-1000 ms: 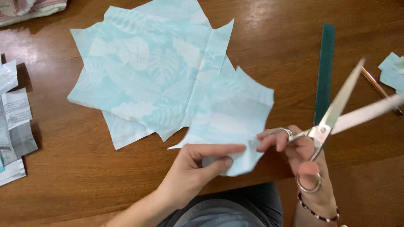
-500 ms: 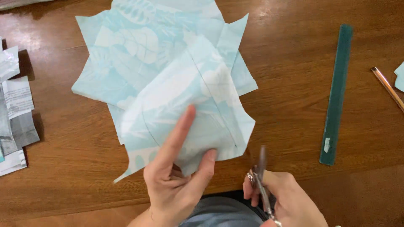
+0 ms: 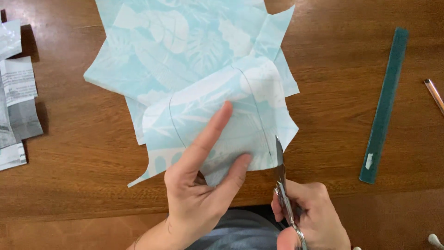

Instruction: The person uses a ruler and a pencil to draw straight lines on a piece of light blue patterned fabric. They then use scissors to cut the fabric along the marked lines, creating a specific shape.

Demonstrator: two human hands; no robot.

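Left hand [image 3: 199, 185] lies flat on the pale blue leaf-print fabric piece [image 3: 217, 120], forefinger extended and thumb spread, pressing the cloth down onto the brown wooden bench [image 3: 83, 166]. A thin curved line is drawn on the fabric just beyond the forefinger and runs down toward the cloth's near edge.

Right hand [image 3: 310, 217] is closed around the handles of the steel scissors [image 3: 281, 180], fingers curled through the loops. The blades point away from the person; their tips meet the near right edge of the fabric, at the lower end of the drawn line. Whether the blades are parted cannot be determined.

The fabric lies in overlapping layers: the marked piece on top, a larger sheet of the same print beneath it, extending to the far edge of view.

Right of the fabric, well apart, a long dark green ruler [image 3: 385, 104] lies flat on the bench. Further right, a slim pencil-like stick [image 3: 434, 95] is partly in view. Left of the fabric, at the bench edge, a stack of printed paper sheets [image 3: 16, 102] rests.
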